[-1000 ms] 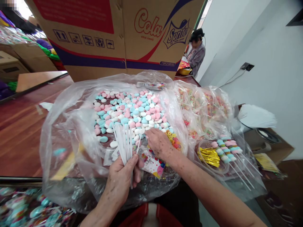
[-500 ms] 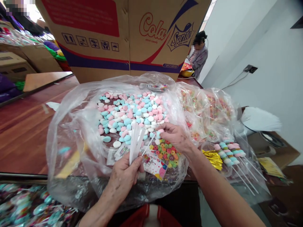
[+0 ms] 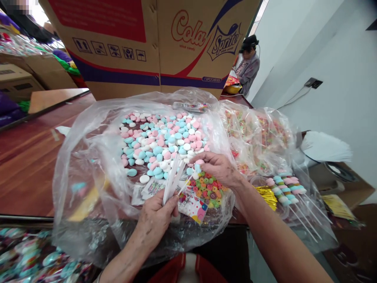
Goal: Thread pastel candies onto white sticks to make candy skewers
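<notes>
My left hand grips a bundle of thin white sticks that point up and away over an open clear plastic bag. The bag holds a heap of pink, blue and white round candies, a small pile of coloured ring candies and a few printed cards. My right hand lies at the near right edge of the heap, fingers pinched on a pink round candy at the tip of one stick.
A large "Cola Sprite" cardboard box stands behind the bag. To the right lie another clear bag of candy, finished candy skewers, gold ties and white sticks. Another person stands at the back.
My right hand moved from the ring candies up to the edge of the round candy heap and pinched a pink one. The stick bundle in my left hand tilted right.
</notes>
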Action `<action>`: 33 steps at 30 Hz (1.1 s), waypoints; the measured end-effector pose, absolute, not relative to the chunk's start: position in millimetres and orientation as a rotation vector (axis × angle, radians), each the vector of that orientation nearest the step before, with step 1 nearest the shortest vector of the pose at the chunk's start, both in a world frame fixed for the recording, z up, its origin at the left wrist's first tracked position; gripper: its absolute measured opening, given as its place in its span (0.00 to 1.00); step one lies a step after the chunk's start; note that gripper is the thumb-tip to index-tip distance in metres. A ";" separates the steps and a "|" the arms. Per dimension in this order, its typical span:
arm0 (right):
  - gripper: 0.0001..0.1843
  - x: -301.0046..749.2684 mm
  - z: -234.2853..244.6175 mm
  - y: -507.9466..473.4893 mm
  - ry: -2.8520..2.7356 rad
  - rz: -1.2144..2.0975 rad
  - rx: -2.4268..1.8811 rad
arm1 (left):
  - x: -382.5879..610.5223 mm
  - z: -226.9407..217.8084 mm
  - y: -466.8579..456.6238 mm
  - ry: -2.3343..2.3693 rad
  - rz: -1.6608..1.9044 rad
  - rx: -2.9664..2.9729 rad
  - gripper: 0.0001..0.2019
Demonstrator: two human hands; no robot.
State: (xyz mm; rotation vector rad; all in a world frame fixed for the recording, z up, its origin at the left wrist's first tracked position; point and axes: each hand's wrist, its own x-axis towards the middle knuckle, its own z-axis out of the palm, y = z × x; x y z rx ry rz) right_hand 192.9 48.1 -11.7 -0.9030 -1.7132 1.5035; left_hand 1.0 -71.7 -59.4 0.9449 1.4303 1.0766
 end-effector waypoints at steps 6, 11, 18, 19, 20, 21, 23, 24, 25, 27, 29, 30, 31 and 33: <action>0.12 195.9 -12.2 50.7 -1.885 1.400 -0.872 | 3.6 -61.5 -70.9 1.425 1.141 0.884 0.12; 0.15 190.1 -12.5 44.3 -2.045 1.236 -0.961 | 4.2 -59.7 -70.9 1.485 1.112 0.986 0.14; 0.14 179.7 -13.9 34.2 -1.716 1.198 -0.996 | 5.5 -73.3 -74.9 1.492 1.174 0.949 0.14; 0.14 179.5 -15.6 34.9 -1.594 1.247 -0.993 | 5.7 -74.7 -75.0 1.487 1.182 0.944 0.13; 0.14 179.7 -17.6 36.0 -1.502 1.287 -0.994 | 5.9 -75.4 -74.9 1.477 1.190 0.942 0.12; 0.13 179.9 -19.5 37.0 -1.454 1.318 -0.996 | 6.1 -75.5 -74.8 1.463 1.203 0.939 0.12; 0.12 180.3 -23.1 37.8 -1.442 1.354 -0.995 | 6.7 -74.2 -74.4 1.439 1.218 0.932 0.12; 0.12 180.3 -24.6 37.4 -1.446 1.373 -0.994 | 7.1 -73.1 -74.3 1.435 1.220 0.929 0.12; 0.12 180.1 -25.9 36.3 -1.451 1.390 -0.994 | 7.6 -72.0 -74.3 1.439 1.222 0.924 0.11; 0.13 179.3 -27.7 32.7 -1.487 1.377 -1.012 | 8.6 -69.9 -74.4 1.466 1.230 0.911 0.11; 0.14 178.9 -28.8 28.2 -1.582 1.264 -1.061 | 9.0 -68.5 -74.4 1.491 1.235 0.910 0.11; 0.15 178.9 -29.0 26.1 -1.652 1.184 -1.085 | 8.8 -68.3 -74.4 1.500 1.232 0.919 0.12; 0.16 179.1 -29.2 24.3 -1.723 1.105 -1.100 | 8.3 -68.4 -74.3 1.508 1.218 0.940 0.12; 0.18 180.0 -29.6 21.8 -1.842 0.979 -1.082 | 6.9 -69.7 -73.8 1.519 1.177 0.998 0.14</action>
